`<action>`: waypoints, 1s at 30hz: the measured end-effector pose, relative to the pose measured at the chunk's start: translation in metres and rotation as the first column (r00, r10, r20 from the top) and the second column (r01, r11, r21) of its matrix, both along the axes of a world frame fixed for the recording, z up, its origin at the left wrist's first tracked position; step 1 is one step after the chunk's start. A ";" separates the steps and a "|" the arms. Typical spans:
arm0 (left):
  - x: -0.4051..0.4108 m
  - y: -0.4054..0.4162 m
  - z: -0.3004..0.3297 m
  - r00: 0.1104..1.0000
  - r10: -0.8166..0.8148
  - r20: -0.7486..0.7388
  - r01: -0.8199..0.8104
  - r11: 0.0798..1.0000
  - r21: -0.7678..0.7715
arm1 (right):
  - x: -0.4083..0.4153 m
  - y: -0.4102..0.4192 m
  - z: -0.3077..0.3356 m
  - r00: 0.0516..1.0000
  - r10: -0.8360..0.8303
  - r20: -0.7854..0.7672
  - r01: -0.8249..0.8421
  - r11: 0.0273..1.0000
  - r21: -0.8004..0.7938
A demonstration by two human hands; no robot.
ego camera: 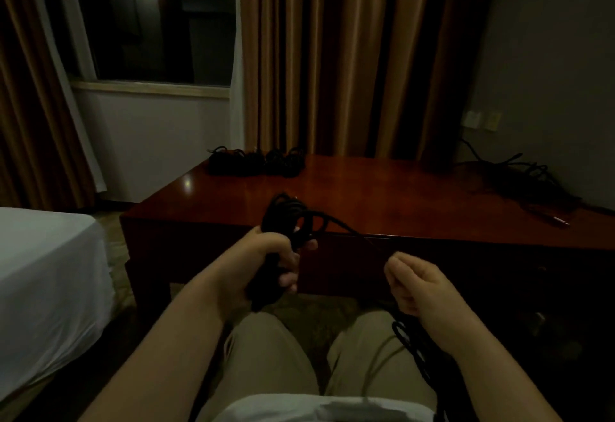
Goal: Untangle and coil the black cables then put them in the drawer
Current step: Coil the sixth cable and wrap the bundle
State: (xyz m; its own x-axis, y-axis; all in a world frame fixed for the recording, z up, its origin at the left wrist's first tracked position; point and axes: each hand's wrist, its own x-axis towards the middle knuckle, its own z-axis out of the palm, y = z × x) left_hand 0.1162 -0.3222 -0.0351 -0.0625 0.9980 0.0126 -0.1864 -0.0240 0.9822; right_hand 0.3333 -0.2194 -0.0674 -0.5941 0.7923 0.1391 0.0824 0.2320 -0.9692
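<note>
Dimly, a red-brown desk (382, 195) is sitting before curtains (332, 55), bed (43, 272) left. Left hand (269, 255) is gripping an upright coil (289, 222), fingers curled; its strand is running rightward to the right hand (416, 285), pinching. 2 piles: coils (256, 162), tangle (519, 178).

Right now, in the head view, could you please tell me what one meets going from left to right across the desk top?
coiled cable bundles at the far left corner → half-coiled cable gripped by the left hand at the near edge → tangled cable pile at the right.
</note>
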 end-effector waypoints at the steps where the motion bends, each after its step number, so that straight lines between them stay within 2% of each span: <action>1: 0.004 0.000 -0.002 0.999 -0.029 0.014 0.029 0.999 0.020 | -0.006 -0.002 0.000 0.998 -0.042 -0.037 0.042 0.999 -0.003; 3: 0.013 0.004 -0.008 0.993 -0.069 0.099 0.062 0.995 0.077 | -0.019 -0.006 0.003 0.992 -0.117 -0.053 0.117 0.993 0.004; 6: 0.026 0.011 -0.013 0.980 -0.063 0.189 0.031 0.986 0.164 | -0.035 -0.010 0.000 0.988 -0.133 0.079 0.127 0.989 0.079; 11: 0.037 0.016 -0.017 0.986 -0.036 0.160 0.011 0.988 0.153 | -0.045 -0.013 -0.005 0.981 -0.138 0.139 0.122 0.986 0.114; 16: 0.041 0.017 -0.019 0.988 0.132 0.081 -0.137 0.989 0.053 | -0.045 -0.016 -0.009 0.979 -0.091 0.184 0.066 0.989 0.134; 19: 0.046 0.019 -0.015 0.954 0.204 0.221 -0.208 0.978 -0.007 | -0.049 -0.020 -0.014 0.997 -0.006 0.081 -0.001 0.996 0.088; 22: 0.054 0.019 -0.001 0.876 0.166 0.452 -0.219 0.973 0.067 | -0.049 -0.024 -0.025 1.000 0.002 -0.027 0.001 0.996 0.093; 24: 0.056 0.027 0.007 0.772 0.302 0.559 -0.401 0.914 0.061 | -0.049 -0.025 -0.034 1.000 0.004 0.004 -0.005 0.994 0.106; 26: 0.052 0.033 0.012 0.620 0.482 0.619 -0.630 0.776 0.027 | -0.052 -0.025 -0.042 0.985 0.071 0.158 -0.089 0.990 0.113; 27: 0.050 0.034 0.013 0.574 0.560 0.598 -0.716 0.697 0.034 | -0.054 -0.026 -0.042 0.956 0.120 0.269 -0.153 0.983 0.105; 29: 0.046 0.033 0.010 0.574 0.723 0.383 -0.812 0.564 0.152 | -0.054 -0.026 -0.034 0.857 0.211 0.471 -0.285 0.954 0.091; 30: 0.044 0.032 0.006 0.574 0.777 0.258 -0.817 0.527 0.234 | -0.053 -0.025 -0.026 0.800 0.237 0.552 -0.346 0.933 0.102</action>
